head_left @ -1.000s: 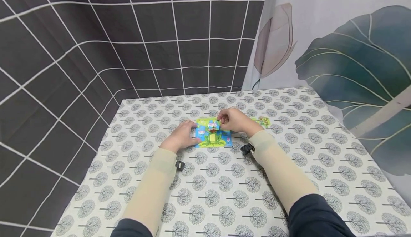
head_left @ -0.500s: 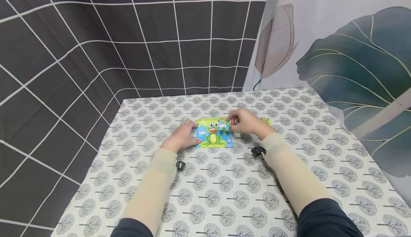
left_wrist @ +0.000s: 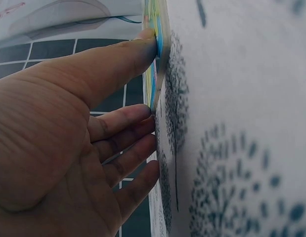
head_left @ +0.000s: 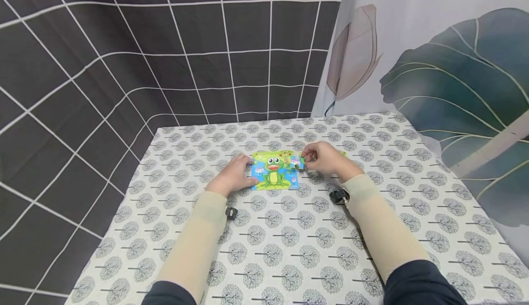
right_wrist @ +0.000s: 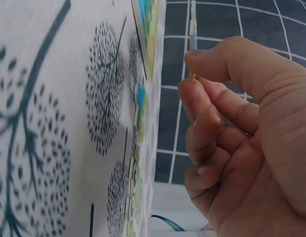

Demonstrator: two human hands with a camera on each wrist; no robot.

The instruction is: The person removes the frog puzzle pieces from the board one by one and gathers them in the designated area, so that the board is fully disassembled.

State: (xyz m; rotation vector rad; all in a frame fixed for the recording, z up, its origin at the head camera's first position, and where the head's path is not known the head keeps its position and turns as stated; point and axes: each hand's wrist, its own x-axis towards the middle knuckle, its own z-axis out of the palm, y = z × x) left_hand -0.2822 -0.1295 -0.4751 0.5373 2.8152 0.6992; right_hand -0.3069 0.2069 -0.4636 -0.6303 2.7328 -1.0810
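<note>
A frog jigsaw puzzle (head_left: 272, 176), green, yellow and blue, lies flat on the tree-print cloth in the head view. My left hand (head_left: 233, 174) rests at its left side. In the left wrist view the thumb (left_wrist: 138, 52) presses on the puzzle's edge, and the index fingertip touches its corner while the other fingers reach out loosely. Between thumb and forefinger, my right hand (head_left: 326, 159) pinches a blue-and-pink puzzle piece (head_left: 296, 162), raised near the puzzle's right side. The right wrist view shows that piece (right_wrist: 194, 34) edge-on, clear of the cloth.
More colourful puzzle pieces (right_wrist: 134, 192) lie on the cloth below my right hand, mostly hidden behind it in the head view. A dark grid curtain (head_left: 248, 66) hangs at the back and left, and a leaf-print curtain (head_left: 454, 89) on the right.
My right hand has carried the puzzle piece rightward from over the frog's face to the puzzle's right side, uncovering the face. The left hand has stayed in place.
</note>
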